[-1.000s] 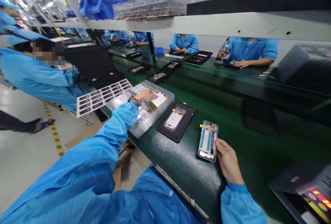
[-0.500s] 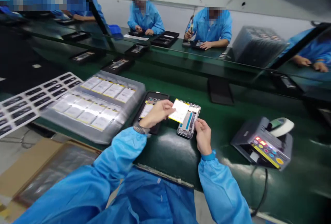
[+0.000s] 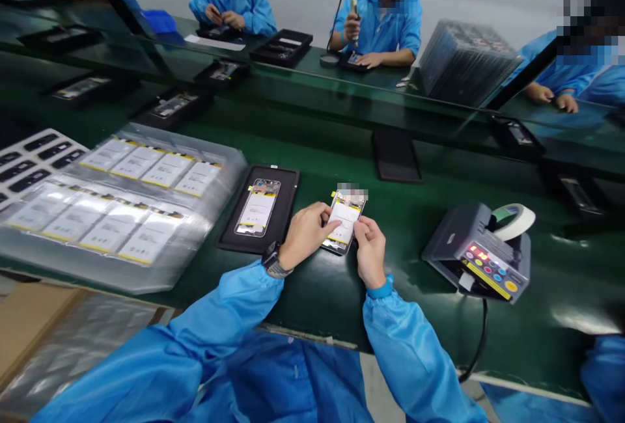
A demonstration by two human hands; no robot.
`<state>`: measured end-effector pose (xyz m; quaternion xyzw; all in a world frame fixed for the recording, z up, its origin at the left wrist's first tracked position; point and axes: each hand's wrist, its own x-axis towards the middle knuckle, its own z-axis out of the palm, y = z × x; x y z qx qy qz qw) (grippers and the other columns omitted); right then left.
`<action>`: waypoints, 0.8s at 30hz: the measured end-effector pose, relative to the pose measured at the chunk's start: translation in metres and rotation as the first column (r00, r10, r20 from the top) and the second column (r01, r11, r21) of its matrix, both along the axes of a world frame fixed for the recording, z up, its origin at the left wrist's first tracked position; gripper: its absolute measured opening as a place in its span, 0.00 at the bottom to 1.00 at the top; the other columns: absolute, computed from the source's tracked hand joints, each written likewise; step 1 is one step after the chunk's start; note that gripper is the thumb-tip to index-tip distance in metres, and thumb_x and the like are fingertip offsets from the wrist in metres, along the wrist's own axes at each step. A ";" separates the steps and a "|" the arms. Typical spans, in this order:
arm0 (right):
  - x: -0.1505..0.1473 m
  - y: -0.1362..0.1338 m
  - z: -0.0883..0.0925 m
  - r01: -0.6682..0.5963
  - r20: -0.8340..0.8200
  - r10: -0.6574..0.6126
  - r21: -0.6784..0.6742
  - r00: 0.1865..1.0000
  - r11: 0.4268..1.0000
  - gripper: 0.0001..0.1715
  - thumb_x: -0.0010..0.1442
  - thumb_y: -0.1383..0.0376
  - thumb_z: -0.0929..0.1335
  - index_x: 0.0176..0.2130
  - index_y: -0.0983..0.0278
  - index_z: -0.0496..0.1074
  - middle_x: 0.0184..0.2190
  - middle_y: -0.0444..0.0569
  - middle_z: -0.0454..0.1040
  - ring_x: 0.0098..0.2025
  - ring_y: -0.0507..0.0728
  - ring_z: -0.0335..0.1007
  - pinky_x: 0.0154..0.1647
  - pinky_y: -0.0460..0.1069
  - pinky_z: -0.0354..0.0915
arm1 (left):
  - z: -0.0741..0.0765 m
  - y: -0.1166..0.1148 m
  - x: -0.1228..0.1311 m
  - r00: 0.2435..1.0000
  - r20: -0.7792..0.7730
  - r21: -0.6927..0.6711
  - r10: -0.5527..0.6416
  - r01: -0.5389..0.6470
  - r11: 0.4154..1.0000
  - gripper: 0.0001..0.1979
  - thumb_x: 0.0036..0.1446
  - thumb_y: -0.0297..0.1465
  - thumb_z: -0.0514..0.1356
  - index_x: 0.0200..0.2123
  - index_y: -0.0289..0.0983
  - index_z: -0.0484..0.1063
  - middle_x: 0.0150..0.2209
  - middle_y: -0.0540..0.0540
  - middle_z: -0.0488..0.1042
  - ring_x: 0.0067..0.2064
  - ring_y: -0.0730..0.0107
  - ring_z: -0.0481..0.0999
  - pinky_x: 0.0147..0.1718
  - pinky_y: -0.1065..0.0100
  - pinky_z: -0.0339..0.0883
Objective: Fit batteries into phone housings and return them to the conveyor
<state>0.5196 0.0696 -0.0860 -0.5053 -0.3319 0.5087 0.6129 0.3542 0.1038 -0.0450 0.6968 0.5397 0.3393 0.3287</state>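
A white phone battery (image 3: 346,213) with yellow edges now lies in the silver phone frame (image 3: 336,246) in front of me. My left hand (image 3: 308,233) grips at the left side, its thumb lying over the battery face and its fingers curled by the frame's edge. With bent fingers, my right hand (image 3: 371,249) holds the right edge of the frame near the battery. Just left of my hands, a black tray (image 3: 230,235) holds another phone frame (image 3: 258,208) with a battery in it.
A clear plastic tray (image 3: 209,211) with several batteries lies at the left, beside a sheet of dark labels (image 3: 29,181). On the right stands a tape dispenser (image 3: 481,250) with a tape roll (image 3: 513,222). A black tray (image 3: 396,155) lies farther back. Co-workers sit across the bench.
The battery, held above the phone frame by my left hand before, now lies in it. My right hand has moved in along the frame's right edge. The camera view has shifted.
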 end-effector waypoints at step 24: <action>-0.009 -0.012 0.009 -0.136 -0.084 0.130 -0.069 0.988 0.988 0.29 0.50 0.53 0.81 0.43 0.61 0.70 0.35 0.48 0.82 0.34 0.59 0.80 0.37 0.54 0.77 | -0.022 0.005 0.009 0.652 0.715 -0.509 0.250 0.242 0.826 0.31 0.48 0.48 0.75 0.45 0.32 0.75 0.42 0.40 0.82 0.38 0.62 0.81 0.37 0.66 0.73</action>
